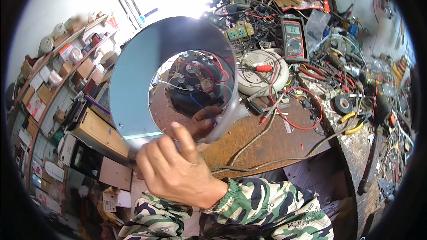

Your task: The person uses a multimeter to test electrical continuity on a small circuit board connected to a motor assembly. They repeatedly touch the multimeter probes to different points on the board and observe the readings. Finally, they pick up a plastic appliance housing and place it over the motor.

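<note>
A wide drum-shaped appliance housing [133, 78], pale blue-grey and shiny, is tilted in front of me with a round opening. Through that opening shows a dark rounded part [190, 80] with red, white, yellow and blue wires and a small metal fitting. My right hand [178, 164] is closed at the housing's lower rim, thumb up in front of the opening, fingers curled. Beyond the opening, curled fingers of my left hand [205, 120] appear beside the blue wire; the rest of that hand is hidden, and what it grips does not show.
On the brown bench [262, 138] lie a grey cable and red test leads [320, 115]. A white vented round cover [262, 73] and a multimeter [294, 40] stand behind. Black tape [343, 104] and heaped tools and wires crowd the right. Loaded shelves [53, 71] line the left.
</note>
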